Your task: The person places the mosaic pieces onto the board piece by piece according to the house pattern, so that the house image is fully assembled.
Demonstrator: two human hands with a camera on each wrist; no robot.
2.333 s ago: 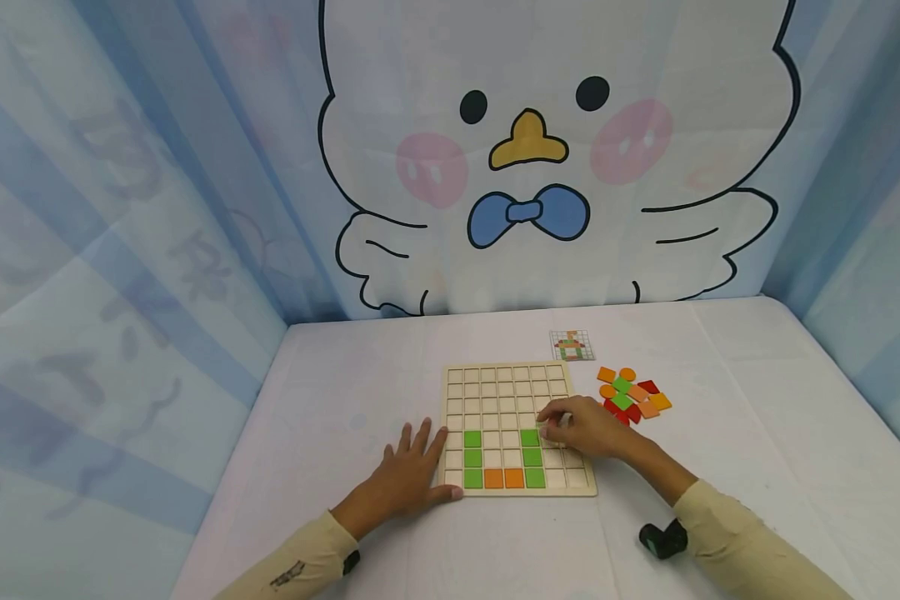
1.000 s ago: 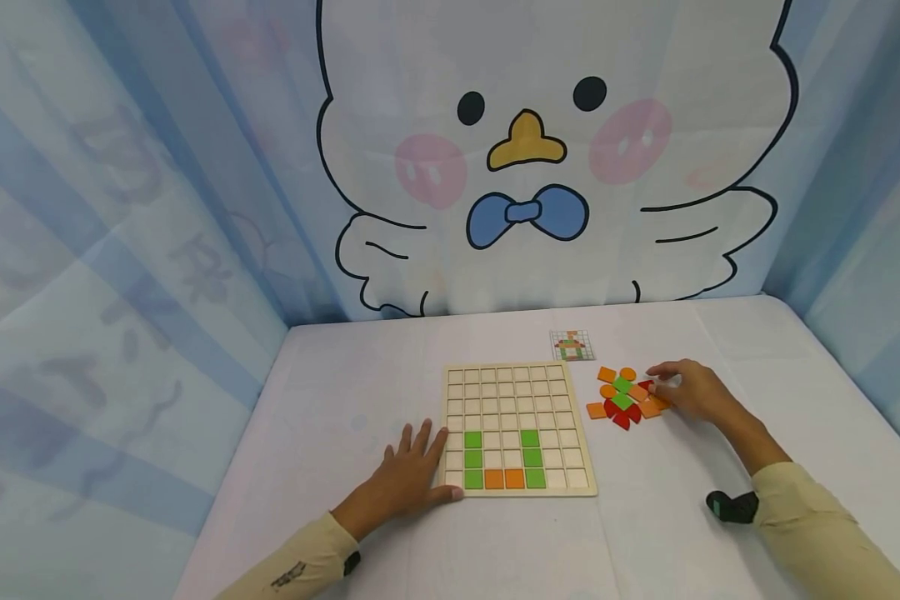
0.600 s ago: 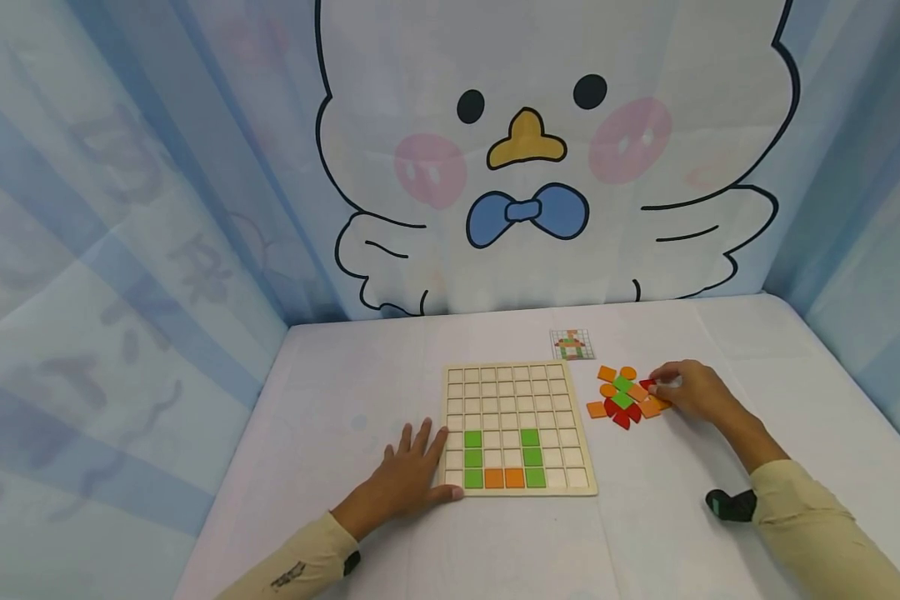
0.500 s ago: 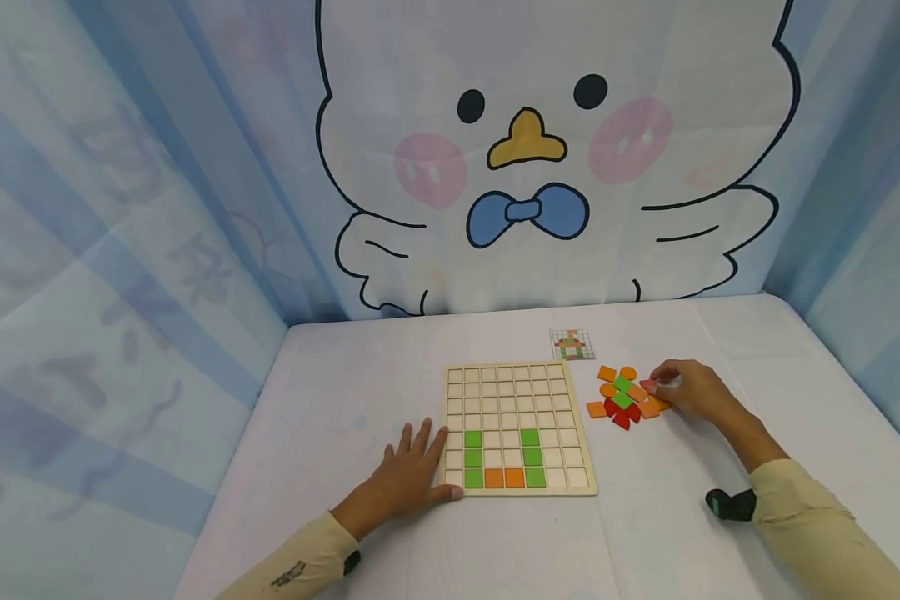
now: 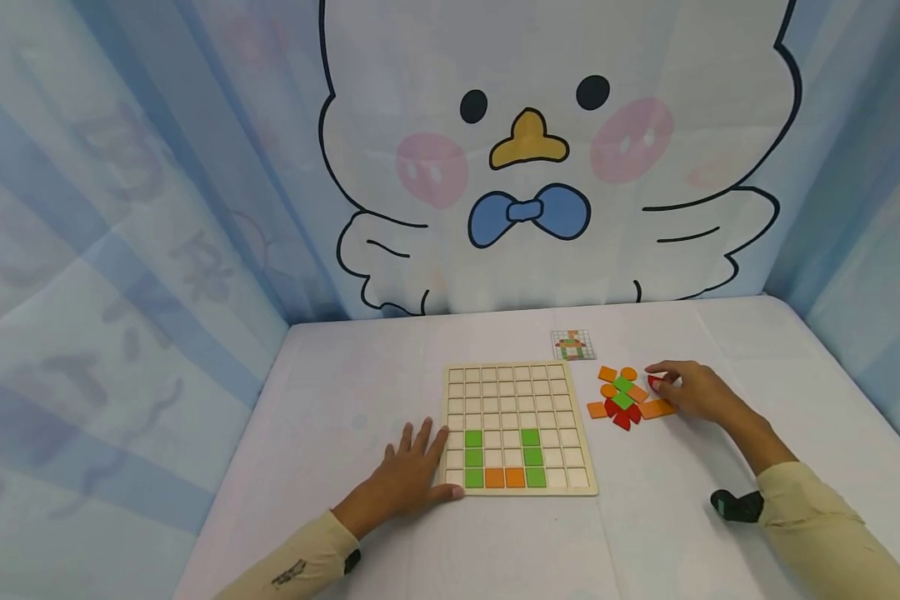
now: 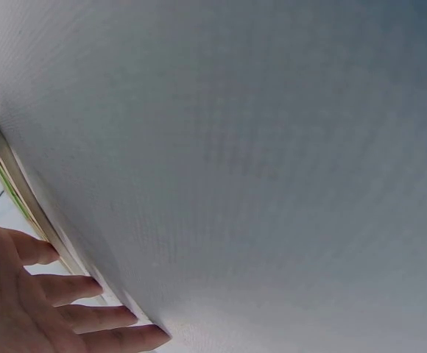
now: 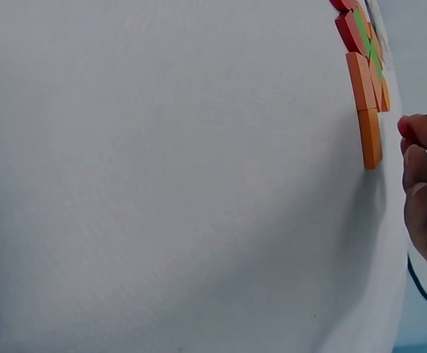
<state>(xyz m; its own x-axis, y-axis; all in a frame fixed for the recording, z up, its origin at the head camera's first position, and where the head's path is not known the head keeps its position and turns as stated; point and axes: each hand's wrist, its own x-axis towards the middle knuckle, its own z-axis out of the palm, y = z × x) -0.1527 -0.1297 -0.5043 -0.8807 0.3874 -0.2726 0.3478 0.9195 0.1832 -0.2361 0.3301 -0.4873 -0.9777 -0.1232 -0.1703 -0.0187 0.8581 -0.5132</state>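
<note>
My right hand (image 5: 692,390) pinches a red tile (image 5: 654,382) between thumb and fingertips, at the right side of a pile of coloured tiles. In the right wrist view the red tile (image 7: 408,131) shows between the fingertips, raised off the table. My left hand (image 5: 405,475) lies with fingers spread at the left edge of a wooden grid board (image 5: 495,390); its thumb is at the front left corner. Two columns of green tiles (image 5: 473,457) sit in the board's cells, joined along the bottom row by two orange tiles (image 5: 504,477).
Right of the board lie loose tiles: orange squares (image 5: 597,410), orange rounds (image 5: 628,374), green squares (image 5: 623,401) and red pieces (image 5: 622,422). A small pattern card (image 5: 573,344) lies behind the board. A printed curtain (image 5: 390,275) stands at the table's back edge.
My right hand has left the board for the pile and lifted a red tile from it. An orange tile appears left of the pile's front. The left hand stays put.
</note>
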